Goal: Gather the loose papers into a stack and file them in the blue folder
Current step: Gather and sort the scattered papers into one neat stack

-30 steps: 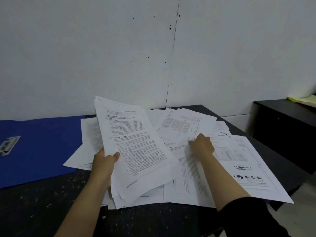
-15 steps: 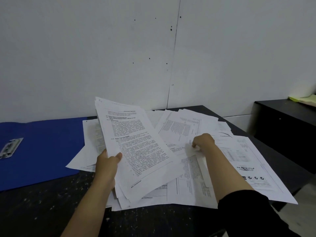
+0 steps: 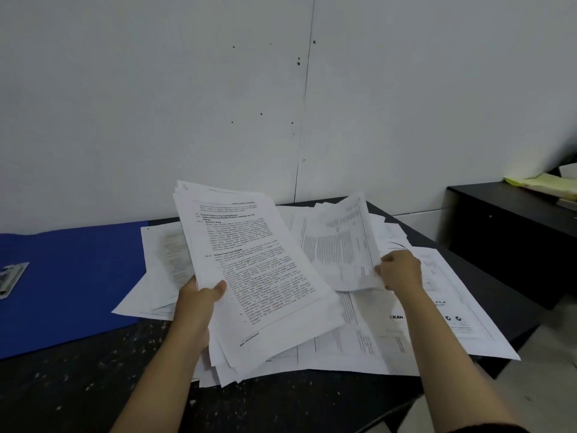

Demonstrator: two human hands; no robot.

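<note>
My left hand (image 3: pixel 195 303) grips a thick stack of printed papers (image 3: pixel 262 276) by its left edge and holds it tilted above the desk. My right hand (image 3: pixel 399 271) pinches the lower right corner of a single printed sheet (image 3: pixel 340 245), which is lifted off the pile and stands tilted. More loose papers (image 3: pixel 437 326) lie spread over the right half of the black desk (image 3: pixel 78 385). An open blue folder (image 3: pixel 78 276) lies flat at the left, with its metal clip (image 3: pixel 11 278) at the far left edge.
A white wall rises right behind the desk. A second black cabinet (image 3: pixel 512 239) stands to the right with yellow and white papers (image 3: pixel 543 182) on top. A floor gap separates it from the desk.
My right hand has pinched a sheet from the pile and raised it, moving slightly right. The stack in my left hand has stayed about where it was.
</note>
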